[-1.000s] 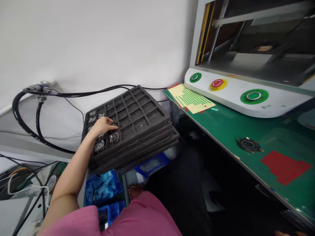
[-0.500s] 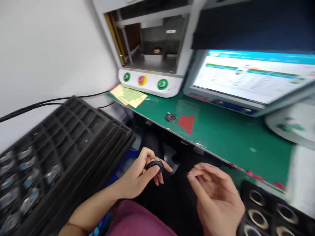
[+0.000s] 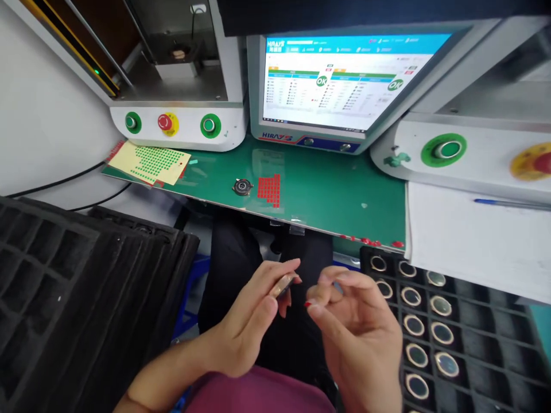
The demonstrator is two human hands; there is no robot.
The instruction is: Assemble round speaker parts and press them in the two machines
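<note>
My left hand point(image 3: 245, 327) is closed on a round watch case point(image 3: 283, 284) with a gold-coloured rim, tilted on edge between thumb and fingers. To its right, apart from the case, my right hand point(image 3: 361, 324) pinches a tiny red sticker point(image 3: 307, 304) between thumb and fingertip. Beyond both hands, on the green bench mat point(image 3: 327, 189), lies a sheet of small red stickers point(image 3: 269, 189). Beside that sheet sits a dark round watch part point(image 3: 242, 186) with small tabs. A yellow card with green stickers point(image 3: 155, 162) lies farther left.
Stacked black foam trays point(image 3: 129, 269) stand at the left. At the right, a black compartment tray point(image 3: 486, 321) holds several gold-rimmed round watch cases. Behind the mat are a monitor point(image 3: 318, 86) and machines with green buttons point(image 3: 210, 125). A pen point(image 3: 508, 203) lies on white paper.
The view has swung right, bringing the second machine and more of the right tray into sight. My left hand has turned the watch case onto its edge; my hands are closer together.
</note>
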